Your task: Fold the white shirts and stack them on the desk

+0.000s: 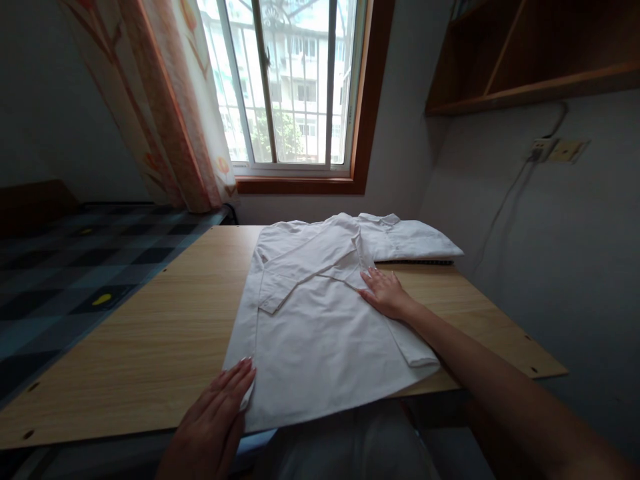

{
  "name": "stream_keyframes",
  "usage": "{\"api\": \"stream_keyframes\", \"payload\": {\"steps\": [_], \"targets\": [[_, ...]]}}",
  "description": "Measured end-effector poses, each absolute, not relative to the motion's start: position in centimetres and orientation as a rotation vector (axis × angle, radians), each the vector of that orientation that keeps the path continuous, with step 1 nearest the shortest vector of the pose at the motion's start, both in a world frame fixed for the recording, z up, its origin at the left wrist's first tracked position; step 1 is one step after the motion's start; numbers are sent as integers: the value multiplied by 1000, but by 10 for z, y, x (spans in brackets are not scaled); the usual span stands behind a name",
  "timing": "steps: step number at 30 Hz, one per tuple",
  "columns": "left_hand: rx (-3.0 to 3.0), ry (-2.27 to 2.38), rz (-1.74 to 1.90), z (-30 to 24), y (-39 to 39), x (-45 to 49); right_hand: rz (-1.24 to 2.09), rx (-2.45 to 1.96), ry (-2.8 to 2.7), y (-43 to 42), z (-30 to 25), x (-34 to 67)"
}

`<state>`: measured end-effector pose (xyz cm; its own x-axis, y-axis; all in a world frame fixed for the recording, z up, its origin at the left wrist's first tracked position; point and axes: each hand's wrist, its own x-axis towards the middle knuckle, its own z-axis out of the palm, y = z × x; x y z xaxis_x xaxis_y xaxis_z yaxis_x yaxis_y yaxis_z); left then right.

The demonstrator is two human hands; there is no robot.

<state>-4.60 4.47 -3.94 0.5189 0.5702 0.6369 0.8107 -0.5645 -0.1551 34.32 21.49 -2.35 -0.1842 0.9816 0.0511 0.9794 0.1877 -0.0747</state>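
A white long-sleeved shirt [310,347] lies spread on the wooden board, one sleeve [305,267] folded diagonally across its upper part. The other sleeve's cuff [423,357] shows by the lower right edge. At the shirt's lower left edge, my left hand [215,413] has its fingers pressed together, with a bit of the white cloth between fingers and thumb. My right hand [385,293] rests flat on the shirt's right side, fingers stretched out beside the fold. Behind it, a folded white shirt [410,239] with a collar lies at the back right.
The light wooden board [185,320] has small holes near its edges. A bed with a checked cover [110,267] stands to the left. Behind are a curtain [165,100] and a barred window [295,87]. A shelf [530,87] and a socket with a cable [543,150] are on the right wall.
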Motion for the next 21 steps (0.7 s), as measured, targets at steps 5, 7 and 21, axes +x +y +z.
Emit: {"api": "stream_keyframes", "payload": {"steps": [5, 7, 21], "targets": [[-2334, -1109, -748, -38, 45, -46, -26, -1925, -2368, 190, -19, 339], [-2335, -1109, -750, -38, 45, -46, -41, -1881, -2391, 172, -21, 342], [-2346, -1175, -773, -41, 42, -43, -26, -1513, -2385, 59, -63, 387]]}}
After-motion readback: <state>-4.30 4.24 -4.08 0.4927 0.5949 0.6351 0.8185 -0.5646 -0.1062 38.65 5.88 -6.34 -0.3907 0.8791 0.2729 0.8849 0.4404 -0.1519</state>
